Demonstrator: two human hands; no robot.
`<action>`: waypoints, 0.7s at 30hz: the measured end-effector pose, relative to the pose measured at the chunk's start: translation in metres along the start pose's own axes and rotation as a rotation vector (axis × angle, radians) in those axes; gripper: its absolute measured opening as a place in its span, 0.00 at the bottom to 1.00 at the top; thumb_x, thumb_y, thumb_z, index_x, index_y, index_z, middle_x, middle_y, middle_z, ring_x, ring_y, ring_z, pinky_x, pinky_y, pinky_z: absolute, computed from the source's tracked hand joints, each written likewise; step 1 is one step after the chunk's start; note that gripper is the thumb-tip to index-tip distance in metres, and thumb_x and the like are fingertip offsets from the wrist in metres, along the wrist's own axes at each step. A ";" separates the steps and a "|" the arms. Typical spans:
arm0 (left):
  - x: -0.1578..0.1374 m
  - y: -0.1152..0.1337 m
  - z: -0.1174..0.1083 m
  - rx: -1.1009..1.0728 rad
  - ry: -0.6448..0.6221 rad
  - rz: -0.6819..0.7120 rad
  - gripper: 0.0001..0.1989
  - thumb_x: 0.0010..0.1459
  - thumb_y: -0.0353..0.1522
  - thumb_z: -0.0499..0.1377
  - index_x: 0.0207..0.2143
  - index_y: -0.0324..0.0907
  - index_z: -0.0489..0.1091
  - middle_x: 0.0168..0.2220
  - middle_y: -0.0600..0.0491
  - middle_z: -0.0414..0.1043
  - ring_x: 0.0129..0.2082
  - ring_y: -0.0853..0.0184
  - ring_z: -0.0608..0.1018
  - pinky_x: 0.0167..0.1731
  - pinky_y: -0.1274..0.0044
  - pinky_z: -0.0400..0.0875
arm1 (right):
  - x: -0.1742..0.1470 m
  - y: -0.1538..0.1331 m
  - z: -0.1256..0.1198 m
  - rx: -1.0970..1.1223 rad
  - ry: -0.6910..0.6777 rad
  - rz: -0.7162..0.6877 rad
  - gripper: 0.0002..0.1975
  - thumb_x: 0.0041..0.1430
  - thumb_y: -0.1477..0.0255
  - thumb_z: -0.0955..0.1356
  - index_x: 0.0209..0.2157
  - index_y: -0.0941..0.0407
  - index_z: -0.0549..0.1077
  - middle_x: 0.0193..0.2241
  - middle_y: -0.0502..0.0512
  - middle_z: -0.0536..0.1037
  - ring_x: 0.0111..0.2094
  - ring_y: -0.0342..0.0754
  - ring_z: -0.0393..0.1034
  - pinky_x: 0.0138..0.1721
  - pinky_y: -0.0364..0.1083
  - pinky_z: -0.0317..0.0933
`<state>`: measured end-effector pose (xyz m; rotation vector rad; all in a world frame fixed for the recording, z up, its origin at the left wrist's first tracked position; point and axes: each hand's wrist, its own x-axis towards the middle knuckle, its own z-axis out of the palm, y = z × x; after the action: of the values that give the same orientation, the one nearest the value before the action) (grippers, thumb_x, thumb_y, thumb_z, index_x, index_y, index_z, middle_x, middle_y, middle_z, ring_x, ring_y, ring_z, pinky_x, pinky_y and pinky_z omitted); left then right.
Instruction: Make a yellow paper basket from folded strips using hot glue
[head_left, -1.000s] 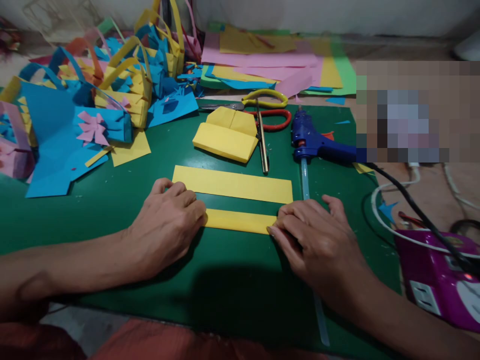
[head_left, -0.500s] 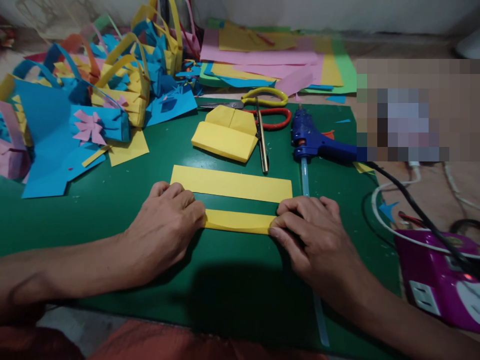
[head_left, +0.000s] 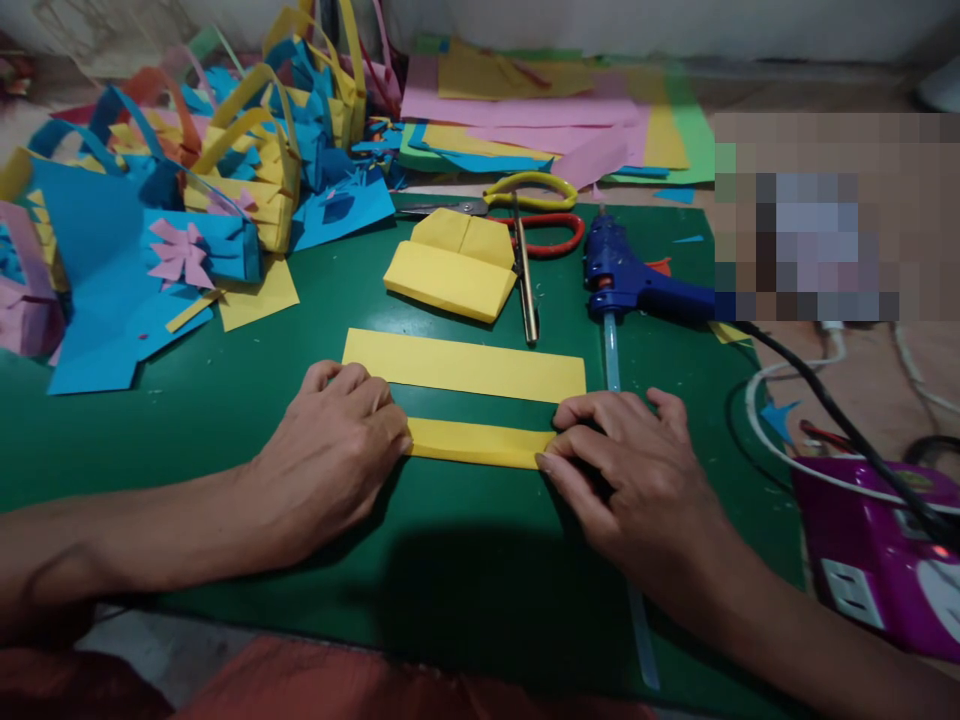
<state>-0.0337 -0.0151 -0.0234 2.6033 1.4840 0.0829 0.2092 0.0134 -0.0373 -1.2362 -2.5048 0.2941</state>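
Note:
A narrow folded yellow paper strip (head_left: 476,443) lies on the green board between my hands. My left hand (head_left: 341,440) is closed on its left end, the fingertips hidden beneath the knuckles. At the right end, my right hand (head_left: 622,460) pinches the strip between thumb and fingers. Just beyond it lies a flat, wider yellow paper strip (head_left: 465,364), its left end near my left knuckles. Farther back sits a folded yellow paper piece (head_left: 450,275) with a gold-coloured pen (head_left: 526,285) beside it.
Scissors (head_left: 551,235) with yellow and red handles and a blue glue gun (head_left: 622,270) lie beyond the strips. Finished paper baskets (head_left: 247,180) crowd the left. Coloured paper sheets (head_left: 540,115) are stacked at the back. A black cable (head_left: 825,400) and a purple power strip (head_left: 862,550) are at right.
The raised front edge of the folded strip now looks flatter and straighter. My right hand has shifted very slightly, with one finger lifted a little; both hands keep their hold.

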 end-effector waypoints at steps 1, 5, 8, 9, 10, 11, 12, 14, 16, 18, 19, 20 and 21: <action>0.000 0.000 0.000 0.011 0.007 -0.003 0.14 0.61 0.30 0.46 0.25 0.40 0.65 0.26 0.51 0.64 0.29 0.64 0.64 0.34 0.67 0.56 | 0.000 0.000 0.000 -0.004 0.002 -0.002 0.12 0.56 0.76 0.62 0.20 0.57 0.68 0.28 0.54 0.71 0.32 0.50 0.65 0.42 0.57 0.48; 0.003 0.001 0.001 0.062 0.017 -0.013 0.15 0.61 0.31 0.46 0.24 0.41 0.65 0.24 0.51 0.64 0.29 0.63 0.65 0.35 0.67 0.57 | 0.000 -0.001 0.000 -0.017 0.001 0.000 0.12 0.56 0.76 0.62 0.20 0.57 0.68 0.28 0.54 0.71 0.32 0.50 0.65 0.43 0.57 0.48; 0.003 0.001 0.001 0.090 0.032 -0.003 0.15 0.61 0.31 0.46 0.24 0.41 0.65 0.24 0.52 0.64 0.29 0.63 0.65 0.36 0.66 0.58 | -0.001 -0.001 0.000 -0.021 0.007 -0.001 0.11 0.56 0.76 0.62 0.20 0.57 0.68 0.28 0.54 0.71 0.32 0.50 0.65 0.44 0.58 0.48; 0.004 0.001 0.001 0.095 0.038 0.002 0.14 0.61 0.31 0.46 0.24 0.41 0.65 0.24 0.52 0.64 0.29 0.63 0.65 0.36 0.66 0.58 | -0.001 -0.001 0.001 -0.022 0.008 -0.002 0.11 0.56 0.76 0.62 0.20 0.57 0.68 0.28 0.54 0.71 0.32 0.50 0.65 0.44 0.58 0.47; 0.004 0.001 0.002 0.101 0.040 0.003 0.14 0.61 0.31 0.46 0.24 0.41 0.65 0.24 0.52 0.65 0.29 0.63 0.66 0.36 0.66 0.58 | -0.001 -0.001 0.001 -0.024 0.011 -0.004 0.11 0.56 0.76 0.62 0.20 0.57 0.67 0.28 0.54 0.71 0.32 0.50 0.65 0.44 0.58 0.47; 0.004 0.001 0.002 0.108 0.040 0.003 0.14 0.61 0.32 0.47 0.24 0.41 0.65 0.24 0.52 0.65 0.29 0.63 0.66 0.36 0.66 0.58 | 0.000 -0.001 0.001 -0.026 0.011 -0.007 0.11 0.56 0.76 0.62 0.20 0.57 0.67 0.27 0.54 0.71 0.32 0.50 0.65 0.44 0.58 0.47; 0.004 0.001 0.002 0.113 0.035 0.003 0.14 0.61 0.32 0.47 0.24 0.41 0.65 0.25 0.53 0.65 0.29 0.63 0.66 0.37 0.66 0.58 | 0.000 -0.001 0.000 -0.027 0.010 -0.008 0.12 0.56 0.76 0.62 0.20 0.57 0.67 0.27 0.54 0.71 0.32 0.50 0.65 0.44 0.59 0.47; 0.004 0.000 0.002 0.122 0.020 0.003 0.14 0.61 0.32 0.47 0.24 0.41 0.65 0.25 0.53 0.65 0.29 0.63 0.67 0.37 0.66 0.58 | 0.000 -0.002 0.000 -0.028 0.002 -0.007 0.12 0.56 0.76 0.62 0.20 0.56 0.67 0.27 0.53 0.71 0.32 0.50 0.65 0.45 0.59 0.47; 0.004 0.000 0.002 0.136 0.008 0.003 0.14 0.61 0.32 0.46 0.24 0.41 0.65 0.25 0.53 0.65 0.30 0.63 0.67 0.38 0.66 0.57 | 0.000 -0.002 -0.001 -0.029 -0.004 -0.005 0.12 0.56 0.76 0.62 0.20 0.56 0.67 0.27 0.53 0.71 0.32 0.50 0.65 0.45 0.59 0.47; 0.004 0.001 0.002 0.157 0.000 0.005 0.14 0.61 0.32 0.46 0.24 0.41 0.65 0.25 0.53 0.65 0.29 0.63 0.67 0.37 0.66 0.57 | 0.000 -0.002 -0.001 -0.031 -0.008 -0.009 0.12 0.56 0.76 0.62 0.20 0.56 0.67 0.27 0.54 0.71 0.32 0.50 0.65 0.45 0.59 0.47; 0.005 0.001 0.002 0.169 -0.001 0.007 0.14 0.61 0.32 0.47 0.24 0.41 0.65 0.24 0.52 0.65 0.29 0.63 0.67 0.36 0.66 0.57 | 0.000 -0.002 -0.001 -0.031 -0.007 -0.012 0.12 0.56 0.76 0.62 0.20 0.56 0.67 0.27 0.54 0.71 0.32 0.50 0.65 0.45 0.59 0.47; 0.005 0.001 0.002 0.180 -0.002 0.010 0.14 0.61 0.32 0.47 0.23 0.41 0.64 0.24 0.52 0.65 0.29 0.63 0.67 0.36 0.66 0.57 | 0.000 -0.002 -0.001 -0.030 -0.005 -0.014 0.12 0.56 0.76 0.62 0.20 0.56 0.66 0.27 0.54 0.71 0.32 0.50 0.66 0.45 0.59 0.47; 0.005 0.001 0.001 0.190 0.000 0.014 0.14 0.60 0.31 0.47 0.23 0.41 0.64 0.24 0.52 0.65 0.28 0.63 0.67 0.35 0.67 0.57 | 0.000 -0.002 -0.001 -0.029 -0.003 -0.015 0.12 0.56 0.76 0.62 0.20 0.56 0.66 0.27 0.54 0.71 0.32 0.50 0.65 0.45 0.59 0.47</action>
<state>-0.0298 -0.0113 -0.0248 2.7596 1.5437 -0.0599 0.2083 0.0122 -0.0361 -1.2283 -2.5285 0.2572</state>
